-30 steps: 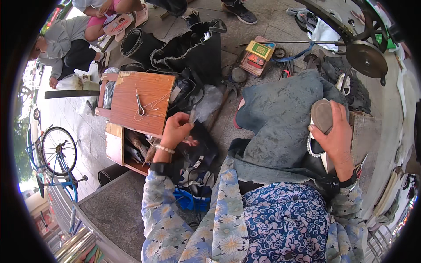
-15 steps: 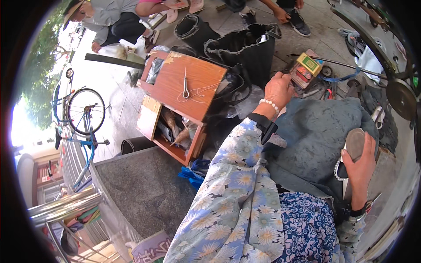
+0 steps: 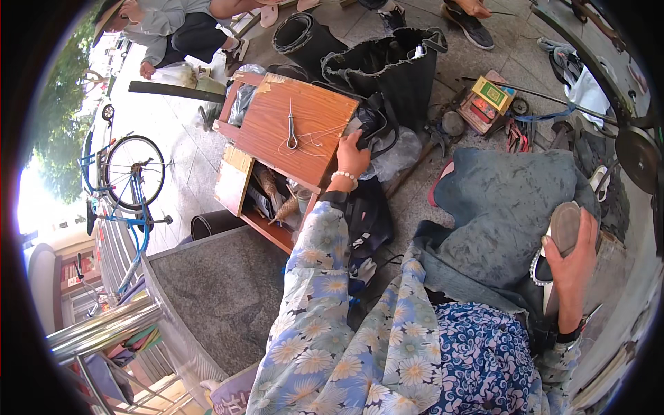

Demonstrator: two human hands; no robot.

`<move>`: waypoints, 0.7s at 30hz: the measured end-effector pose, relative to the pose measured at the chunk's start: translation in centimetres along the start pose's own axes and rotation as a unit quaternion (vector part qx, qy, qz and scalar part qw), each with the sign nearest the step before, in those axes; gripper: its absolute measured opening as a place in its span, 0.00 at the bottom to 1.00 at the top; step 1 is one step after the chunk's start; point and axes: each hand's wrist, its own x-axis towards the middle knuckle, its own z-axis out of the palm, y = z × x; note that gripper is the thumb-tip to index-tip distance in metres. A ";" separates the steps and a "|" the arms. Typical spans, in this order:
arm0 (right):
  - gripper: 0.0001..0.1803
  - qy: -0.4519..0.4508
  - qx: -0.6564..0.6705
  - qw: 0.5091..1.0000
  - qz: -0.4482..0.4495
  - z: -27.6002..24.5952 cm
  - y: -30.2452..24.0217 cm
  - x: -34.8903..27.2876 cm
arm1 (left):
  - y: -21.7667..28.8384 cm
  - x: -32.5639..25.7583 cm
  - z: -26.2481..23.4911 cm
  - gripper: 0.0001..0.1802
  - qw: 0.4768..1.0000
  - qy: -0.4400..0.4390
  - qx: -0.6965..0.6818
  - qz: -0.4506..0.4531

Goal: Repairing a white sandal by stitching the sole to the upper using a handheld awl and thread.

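Observation:
My right hand (image 3: 574, 259) is closed round a black shoe (image 3: 565, 227) with a tan sole and a beaded white edge, held beside the dark cloth on my lap. That blue-grey cloth (image 3: 512, 200) is spread wide and stained. My left hand (image 3: 353, 155), a beaded bracelet on its wrist, is at the right edge of a wooden box (image 3: 297, 107), against a black bag (image 3: 377, 121). Its fingertips are partly hidden there, so their grip is unclear. An awl (image 3: 292, 131) with a metal handle lies on the box top among loose pale thread.
A tall black bag (image 3: 387, 72) and a rolled black sheet (image 3: 297, 38) stand beyond the box. Tools and a yellow-green small box (image 3: 493, 95) lie on the pavement. A black metal machine arm (image 3: 581, 55) curves along the right. Other people sit at the far side.
My left hand has moved left from beside the small tool pile to the wooden box's right edge. My right hand still holds the shoe. A person's hand at the top has shifted.

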 end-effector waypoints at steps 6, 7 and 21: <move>0.42 0.005 0.001 1.000 -0.011 0.3 1.1 -0.3 | -0.4 2.2 7.0 0.32 0.883 0.072 -0.324 -0.331; 0.42 0.008 0.001 1.000 -0.012 0.3 1.4 -0.3 | -0.5 2.6 7.5 0.33 0.889 0.100 -0.308 -0.325; 0.38 0.008 0.054 0.997 -0.047 -2.1 -0.7 -0.1 | 16.7 -4.3 -1.1 0.30 0.891 -0.067 -0.443 -0.074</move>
